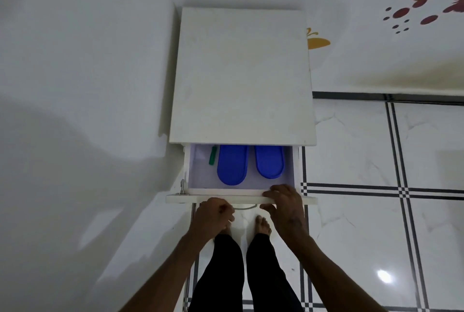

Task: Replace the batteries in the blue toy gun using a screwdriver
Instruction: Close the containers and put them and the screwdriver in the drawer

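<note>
Blue toy gun: not identifiable from where I am standing. Lying in the open drawer point(190, 173) are two blue oval pieces point(232, 164), side by side and just apart; whether they belong to the toy I cannot tell. Green stick-like item point(213, 155): lying just left of them, possibly the screwdriver, too small to confirm.

Cabinet point(242, 75): white, standing against the wall, its top showing bare.

Left hand point(213, 216): its grip is curling closed around the metal handle point(244, 207) under the drawer front point(175, 198).

Right hand point(285, 202): fingers are draping over the top edge of the drawer front, thumb underneath, clasping it.

Person: standing barefoot in dark trousers on the white tiled floor point(351, 156), feet just below the drawer.
</note>
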Demonstrator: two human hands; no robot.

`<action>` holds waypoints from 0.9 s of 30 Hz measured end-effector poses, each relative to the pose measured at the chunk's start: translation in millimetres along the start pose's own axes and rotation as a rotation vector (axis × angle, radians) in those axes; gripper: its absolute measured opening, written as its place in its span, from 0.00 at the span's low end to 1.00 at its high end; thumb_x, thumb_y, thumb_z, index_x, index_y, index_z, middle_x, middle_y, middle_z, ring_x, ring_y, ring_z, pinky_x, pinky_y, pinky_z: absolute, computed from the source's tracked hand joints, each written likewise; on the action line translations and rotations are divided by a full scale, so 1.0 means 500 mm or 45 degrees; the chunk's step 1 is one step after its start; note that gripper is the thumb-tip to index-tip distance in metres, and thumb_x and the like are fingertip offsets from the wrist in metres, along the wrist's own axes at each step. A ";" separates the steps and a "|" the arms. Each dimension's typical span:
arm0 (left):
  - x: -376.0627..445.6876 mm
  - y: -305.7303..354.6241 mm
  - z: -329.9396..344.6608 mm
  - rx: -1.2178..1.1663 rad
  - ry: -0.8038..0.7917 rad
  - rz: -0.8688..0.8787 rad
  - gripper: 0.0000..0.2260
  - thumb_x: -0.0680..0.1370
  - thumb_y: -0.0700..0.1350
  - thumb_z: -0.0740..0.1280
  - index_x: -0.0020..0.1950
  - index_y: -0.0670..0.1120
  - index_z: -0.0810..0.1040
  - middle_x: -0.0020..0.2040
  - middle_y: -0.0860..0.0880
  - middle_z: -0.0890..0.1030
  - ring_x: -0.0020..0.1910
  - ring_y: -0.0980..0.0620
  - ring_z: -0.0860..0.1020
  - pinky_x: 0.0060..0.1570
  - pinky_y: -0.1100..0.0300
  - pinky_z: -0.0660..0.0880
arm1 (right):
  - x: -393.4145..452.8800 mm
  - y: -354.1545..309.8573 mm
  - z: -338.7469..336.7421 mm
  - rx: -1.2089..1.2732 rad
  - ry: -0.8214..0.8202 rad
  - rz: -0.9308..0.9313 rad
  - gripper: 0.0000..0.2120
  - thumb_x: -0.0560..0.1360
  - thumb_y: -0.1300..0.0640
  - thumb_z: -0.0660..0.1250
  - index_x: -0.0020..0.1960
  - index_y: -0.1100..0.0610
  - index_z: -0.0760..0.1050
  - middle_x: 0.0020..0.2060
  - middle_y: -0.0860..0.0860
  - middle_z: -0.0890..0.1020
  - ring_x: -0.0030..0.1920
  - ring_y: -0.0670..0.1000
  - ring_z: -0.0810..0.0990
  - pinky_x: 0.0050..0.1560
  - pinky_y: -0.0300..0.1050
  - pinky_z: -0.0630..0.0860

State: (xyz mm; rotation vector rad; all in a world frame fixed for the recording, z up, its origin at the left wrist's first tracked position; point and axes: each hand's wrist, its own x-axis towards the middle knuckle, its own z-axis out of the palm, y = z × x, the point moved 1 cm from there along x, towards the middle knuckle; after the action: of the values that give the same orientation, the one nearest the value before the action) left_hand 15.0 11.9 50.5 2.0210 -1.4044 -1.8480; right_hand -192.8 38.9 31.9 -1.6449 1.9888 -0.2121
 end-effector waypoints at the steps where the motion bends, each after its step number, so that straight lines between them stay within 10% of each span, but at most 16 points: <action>1: 0.005 0.006 -0.001 -0.073 -0.012 -0.061 0.08 0.75 0.47 0.67 0.42 0.45 0.82 0.40 0.44 0.85 0.38 0.48 0.84 0.46 0.51 0.82 | 0.002 -0.006 -0.003 -0.010 0.068 0.032 0.20 0.63 0.54 0.81 0.53 0.54 0.83 0.55 0.54 0.82 0.60 0.59 0.78 0.59 0.58 0.75; 8: 0.031 0.079 -0.002 -0.785 0.066 -0.401 0.06 0.78 0.33 0.64 0.43 0.39 0.78 0.45 0.40 0.81 0.44 0.48 0.80 0.51 0.56 0.79 | -0.002 -0.029 -0.015 0.642 0.598 0.710 0.19 0.69 0.58 0.77 0.50 0.55 0.68 0.44 0.51 0.74 0.45 0.51 0.73 0.54 0.56 0.75; 12: 0.056 0.117 -0.004 -1.064 0.141 -0.521 0.07 0.77 0.30 0.63 0.41 0.36 0.76 0.41 0.40 0.79 0.42 0.47 0.79 0.51 0.57 0.78 | 0.053 -0.018 -0.014 1.825 0.288 1.297 0.13 0.77 0.59 0.69 0.59 0.61 0.72 0.44 0.56 0.79 0.46 0.54 0.80 0.49 0.51 0.80; 18: 0.080 0.137 -0.011 -1.461 0.245 -0.526 0.04 0.79 0.32 0.63 0.49 0.34 0.77 0.42 0.39 0.80 0.42 0.47 0.79 0.41 0.59 0.80 | 0.107 -0.031 -0.048 2.273 0.166 1.330 0.13 0.81 0.64 0.58 0.64 0.65 0.70 0.51 0.61 0.80 0.48 0.58 0.80 0.56 0.51 0.77; 27: 0.113 0.191 -0.047 -1.995 0.325 -0.361 0.39 0.77 0.70 0.49 0.61 0.34 0.71 0.57 0.35 0.76 0.59 0.39 0.74 0.66 0.47 0.70 | 0.169 -0.038 -0.075 2.570 0.311 1.315 0.23 0.77 0.58 0.52 0.67 0.66 0.70 0.61 0.66 0.77 0.61 0.65 0.77 0.66 0.59 0.72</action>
State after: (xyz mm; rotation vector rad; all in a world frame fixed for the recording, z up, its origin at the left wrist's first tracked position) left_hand -27.1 -91.4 70.4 1.3756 0.4731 -1.6366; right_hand -203.9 -53.6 46.3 0.6487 1.2296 -1.3509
